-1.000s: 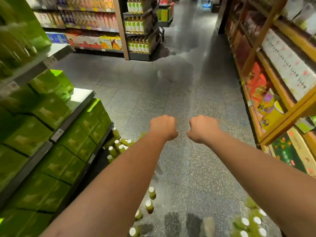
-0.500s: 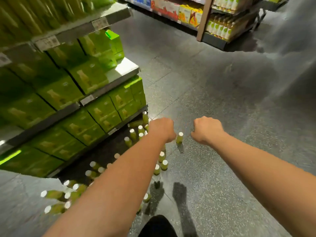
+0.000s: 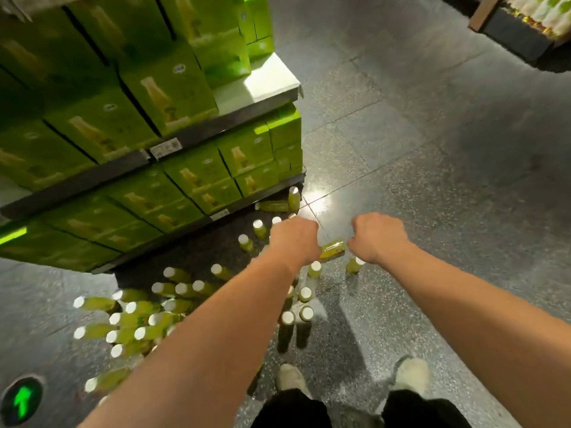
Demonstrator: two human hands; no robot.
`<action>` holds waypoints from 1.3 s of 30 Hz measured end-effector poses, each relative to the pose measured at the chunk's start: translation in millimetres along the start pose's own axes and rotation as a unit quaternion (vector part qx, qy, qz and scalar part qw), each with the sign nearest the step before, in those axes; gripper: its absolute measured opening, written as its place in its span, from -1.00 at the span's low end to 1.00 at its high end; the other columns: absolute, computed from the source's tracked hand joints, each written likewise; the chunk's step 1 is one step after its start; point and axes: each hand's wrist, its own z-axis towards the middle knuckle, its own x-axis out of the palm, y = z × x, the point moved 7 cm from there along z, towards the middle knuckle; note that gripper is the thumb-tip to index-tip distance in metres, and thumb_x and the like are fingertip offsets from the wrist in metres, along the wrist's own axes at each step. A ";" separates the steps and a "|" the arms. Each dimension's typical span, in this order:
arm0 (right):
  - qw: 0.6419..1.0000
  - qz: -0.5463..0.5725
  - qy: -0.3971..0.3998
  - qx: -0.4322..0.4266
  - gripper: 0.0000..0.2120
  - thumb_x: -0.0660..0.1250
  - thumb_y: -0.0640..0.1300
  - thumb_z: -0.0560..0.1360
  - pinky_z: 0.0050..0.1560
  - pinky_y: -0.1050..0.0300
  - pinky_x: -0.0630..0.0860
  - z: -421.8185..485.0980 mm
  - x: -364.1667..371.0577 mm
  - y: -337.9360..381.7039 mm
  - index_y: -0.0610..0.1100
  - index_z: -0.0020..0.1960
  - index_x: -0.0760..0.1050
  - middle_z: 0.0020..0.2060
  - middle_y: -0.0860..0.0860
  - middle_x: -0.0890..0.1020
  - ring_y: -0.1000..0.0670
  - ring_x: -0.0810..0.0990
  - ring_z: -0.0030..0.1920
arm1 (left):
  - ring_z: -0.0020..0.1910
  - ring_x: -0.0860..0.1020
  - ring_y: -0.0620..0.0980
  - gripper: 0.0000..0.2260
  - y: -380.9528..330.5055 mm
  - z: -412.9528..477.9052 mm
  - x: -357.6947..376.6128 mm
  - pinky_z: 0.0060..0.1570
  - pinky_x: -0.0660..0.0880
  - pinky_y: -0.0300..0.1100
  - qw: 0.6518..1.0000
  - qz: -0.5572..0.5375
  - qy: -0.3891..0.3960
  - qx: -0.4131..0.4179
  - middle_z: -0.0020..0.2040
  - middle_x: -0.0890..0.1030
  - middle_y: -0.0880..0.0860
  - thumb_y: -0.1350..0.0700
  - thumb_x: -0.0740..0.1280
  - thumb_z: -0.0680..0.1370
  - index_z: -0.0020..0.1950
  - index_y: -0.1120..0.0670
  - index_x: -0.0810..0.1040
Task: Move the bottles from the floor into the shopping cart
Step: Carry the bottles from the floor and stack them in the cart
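Bottles [image 3: 126, 319], green with white caps, are spread over the grey floor [image 3: 432, 180] at the foot of the shelf [image 3: 256, 88], and I'm looking down on them. Most stand upright with their caps up towards me. Two lie flat. One [image 3: 272, 206] rests against the shelf base with its long axis left to right. The other [image 3: 332, 250] shows in the gap between the hands, its long axis also left to right, tipped slightly up on the right.

I count over twenty caps, the thickest cluster at lower left. The left forearm covers part of the group, so I can't give an exact total. Left hand [image 3: 295, 242] and right hand [image 3: 378, 237] are both curled into fists with knuckles up, and I see nothing gripped in either. I cannot tell whether the flat bottle touches either one.

Green cartons [image 3: 167, 97] fill three shelf levels. Two pale shoes [image 3: 290, 378] show below, and one green arrow [image 3: 21, 401] glows on the floor at bottom left.
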 end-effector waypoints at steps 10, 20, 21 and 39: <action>0.986 -0.036 -0.006 -0.163 -0.81 0.22 -0.15 0.51 -0.14 0.13 0.41 184.5 141.6 14.9 -0.13 0.09 0.50 0.03 -0.12 0.60 -0.18 0.58 0.04 | 0.10 0.55 0.13 -0.80 37.9 134.5 153.7 -0.17 0.34 -0.12 0.984 -0.077 -0.016 -0.158 0.10 0.56 0.06 0.09 0.24 0.55 0.15 0.05 0.52; 0.956 -0.128 -0.005 -0.262 -0.77 0.27 -0.11 0.51 -0.13 0.12 0.45 340.4 368.9 51.9 -0.15 0.13 0.48 0.03 -0.07 0.58 -0.13 0.60 0.04 | 0.14 0.51 0.14 -0.62 91.2 270.5 344.5 -0.09 0.44 -0.03 0.971 -0.103 -0.048 -0.211 0.14 0.48 0.06 -0.07 0.35 0.48 0.23 0.03 0.39; 0.953 -0.141 -0.001 -0.270 -0.75 0.28 -0.09 0.50 -0.11 0.12 0.47 351.0 387.6 54.4 -0.14 0.15 0.48 0.04 -0.07 0.58 -0.12 0.60 0.04 | 0.14 0.51 0.15 -0.59 94.1 281.9 356.1 -0.09 0.43 -0.04 0.972 -0.102 -0.050 -0.208 0.14 0.48 0.06 -0.10 0.36 0.47 0.24 0.02 0.38; 0.942 -0.179 0.067 -0.275 -0.75 0.30 -0.22 0.52 0.03 0.08 0.51 389.9 472.0 61.4 -0.14 0.20 0.51 0.11 -0.08 0.56 -0.10 0.57 0.13 | 0.03 0.52 0.22 -0.72 99.0 323.0 407.7 -0.18 0.36 -0.01 0.975 -0.112 -0.099 -0.165 0.05 0.42 0.13 0.22 0.33 0.52 0.18 0.10 0.37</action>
